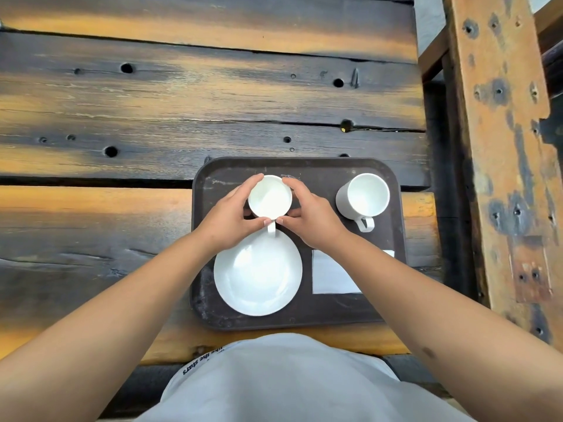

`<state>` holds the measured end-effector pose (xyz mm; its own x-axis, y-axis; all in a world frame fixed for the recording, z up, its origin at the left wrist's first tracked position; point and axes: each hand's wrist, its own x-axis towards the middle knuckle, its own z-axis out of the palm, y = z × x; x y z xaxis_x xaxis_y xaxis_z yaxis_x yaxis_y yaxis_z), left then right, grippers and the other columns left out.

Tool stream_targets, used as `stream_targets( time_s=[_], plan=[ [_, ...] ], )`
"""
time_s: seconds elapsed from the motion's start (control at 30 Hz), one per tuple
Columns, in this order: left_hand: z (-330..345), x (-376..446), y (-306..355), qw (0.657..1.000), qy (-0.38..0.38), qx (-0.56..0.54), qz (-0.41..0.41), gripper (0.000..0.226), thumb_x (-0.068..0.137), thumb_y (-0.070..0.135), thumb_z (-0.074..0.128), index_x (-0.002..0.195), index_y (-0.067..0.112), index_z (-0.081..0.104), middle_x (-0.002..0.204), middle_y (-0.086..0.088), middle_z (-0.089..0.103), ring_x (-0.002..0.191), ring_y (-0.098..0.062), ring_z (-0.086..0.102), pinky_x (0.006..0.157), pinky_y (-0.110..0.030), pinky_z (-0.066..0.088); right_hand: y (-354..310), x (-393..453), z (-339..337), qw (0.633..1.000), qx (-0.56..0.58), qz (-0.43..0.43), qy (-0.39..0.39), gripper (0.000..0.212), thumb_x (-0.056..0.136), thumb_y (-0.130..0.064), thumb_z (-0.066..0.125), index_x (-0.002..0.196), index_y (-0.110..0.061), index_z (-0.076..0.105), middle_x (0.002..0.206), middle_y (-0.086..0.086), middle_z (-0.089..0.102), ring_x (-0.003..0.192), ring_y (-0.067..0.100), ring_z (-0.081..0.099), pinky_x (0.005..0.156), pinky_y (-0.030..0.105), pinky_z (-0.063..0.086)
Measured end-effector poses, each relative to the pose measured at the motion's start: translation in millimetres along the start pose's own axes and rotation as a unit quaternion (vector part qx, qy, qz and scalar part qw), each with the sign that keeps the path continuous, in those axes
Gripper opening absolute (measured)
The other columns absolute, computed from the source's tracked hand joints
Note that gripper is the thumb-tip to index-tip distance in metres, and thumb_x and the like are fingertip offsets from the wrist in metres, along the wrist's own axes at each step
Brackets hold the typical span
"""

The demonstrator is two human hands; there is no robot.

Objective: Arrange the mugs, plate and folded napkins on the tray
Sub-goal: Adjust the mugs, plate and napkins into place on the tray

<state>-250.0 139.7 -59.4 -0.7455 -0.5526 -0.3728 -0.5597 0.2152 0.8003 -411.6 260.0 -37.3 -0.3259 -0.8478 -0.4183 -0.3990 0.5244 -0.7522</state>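
Note:
A dark brown tray (320,312) lies on the wooden table. Both hands cup a white mug (269,196) at the tray's far left: my left hand (230,217) curls round its left side, my right hand (309,214) round its right side. The mug's handle points toward me, over the rim of a white plate (257,274) at the near left. A second white mug (364,196) stands upright at the far right, handle toward me. White folded napkins (330,277) lie at the near right, partly hidden by my right forearm.
The table (152,117) is made of weathered dark and orange planks with holes and gaps. A rusty wooden beam (502,147) runs along the right side past the table's edge. My grey shirt fills the bottom of the view.

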Motion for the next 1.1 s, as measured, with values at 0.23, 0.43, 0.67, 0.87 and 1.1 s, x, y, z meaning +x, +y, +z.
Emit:
stream_targets(
  time_s=[0.23,0.43,0.67,0.87,1.1],
  plan=[
    [10,3,6,1.0,-0.003,-0.002,0.002,0.084,0.08,0.03,0.078,0.144,0.046,0.026,0.138,0.017,0.042,0.094,0.036,0.038,0.071,0.009,0.03,6,-5,-7,1.0,-0.004,0.002,0.002,0.072,0.083,-0.022,0.073,0.135,-0.045,0.03,0.127,-0.007,0.057,0.092,0.013,0.067,0.085,0.037,0.054],
    [12,2,7,1.0,-0.001,-0.023,-0.002,0.083,0.081,0.024,0.078,0.145,0.041,0.029,0.143,0.009,0.043,0.097,0.033,0.041,0.074,0.007,0.032,7,-4,-7,1.0,-0.009,0.0,0.0,0.071,0.083,-0.023,0.071,0.138,-0.043,0.03,0.126,-0.005,0.059,0.091,0.011,0.067,0.078,0.029,0.052],
    [12,0,8,1.0,-0.005,-0.022,-0.016,0.084,0.082,0.027,0.076,0.144,0.05,0.023,0.144,0.013,0.041,0.102,0.019,0.052,0.075,0.002,0.037,8,-4,-7,1.0,-0.015,0.004,-0.006,0.072,0.085,-0.023,0.071,0.14,-0.041,0.028,0.127,-0.002,0.058,0.095,0.016,0.066,0.086,0.037,0.053],
    [15,-3,11,1.0,-0.011,-0.01,-0.022,0.086,0.086,0.03,0.072,0.148,0.049,0.015,0.15,0.009,0.038,0.116,-0.008,0.056,0.095,-0.026,0.043,9,-3,-7,1.0,-0.025,0.002,-0.006,0.07,0.084,-0.027,0.071,0.137,-0.042,0.028,0.123,-0.003,0.058,0.093,0.016,0.065,0.084,0.038,0.053],
    [13,-15,26,0.998,0.048,0.006,-0.034,0.083,0.087,0.039,0.066,0.148,0.051,0.011,0.164,0.007,0.002,0.148,-0.01,0.003,0.113,-0.033,0.015,12,-21,-9,0.998,-0.055,-0.023,0.015,0.092,0.082,-0.036,0.072,0.149,-0.034,0.009,0.152,0.002,0.033,0.126,0.021,0.049,0.095,0.036,0.043]
  ],
)
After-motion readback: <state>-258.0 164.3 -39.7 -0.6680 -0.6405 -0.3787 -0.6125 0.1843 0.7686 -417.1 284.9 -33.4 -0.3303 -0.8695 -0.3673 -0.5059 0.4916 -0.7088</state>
